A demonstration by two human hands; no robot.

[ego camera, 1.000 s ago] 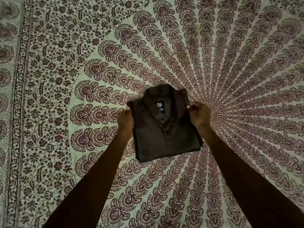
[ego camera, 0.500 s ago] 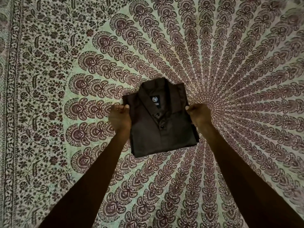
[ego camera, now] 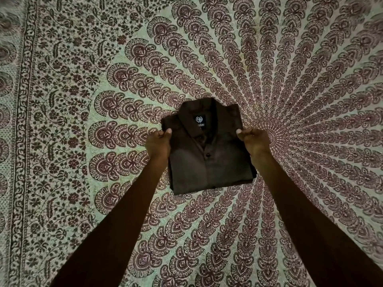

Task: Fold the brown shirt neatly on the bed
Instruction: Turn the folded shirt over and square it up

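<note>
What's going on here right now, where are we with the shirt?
A person is working with both bare hands over a patterned bedspread. The brown shirt is already folded into a compact rectangle, front up, with the neck label showing. The left hand pinches its left edge near the shoulder, and the right hand holds the right edge opposite. Whether the shirt lies flat or is slightly lifted is unclear.
</note>
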